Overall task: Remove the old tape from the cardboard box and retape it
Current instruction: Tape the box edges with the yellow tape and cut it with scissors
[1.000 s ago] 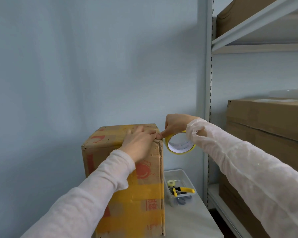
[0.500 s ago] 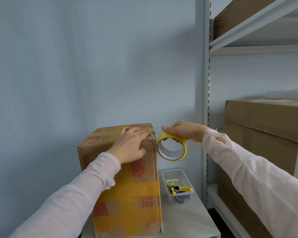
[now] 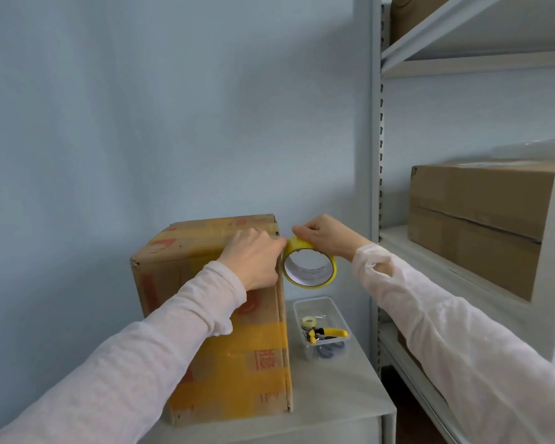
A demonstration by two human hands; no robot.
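A worn cardboard box (image 3: 237, 357) with yellow tape bands and red print stands upright on a small grey table. My left hand (image 3: 253, 259) lies over the box's top right edge, fingers reaching toward the tape roll. A yellow tape roll (image 3: 310, 265) hangs just right of that top corner. My right hand (image 3: 324, 233) grips the roll from above. Where the tape end sits is hidden behind my left fingers.
A clear plastic bin (image 3: 322, 328) with a small tape roll, yellow-handled pliers and scissors sits on the grey table (image 3: 334, 408) right of the box. A metal shelving unit (image 3: 377, 187) on the right holds brown cartons (image 3: 481, 216). A pale wall stands close behind.
My right hand brought the roll away from the box edge, then back up against the top right corner. My left hand stayed on the box top, its fingers shifting toward the roll.
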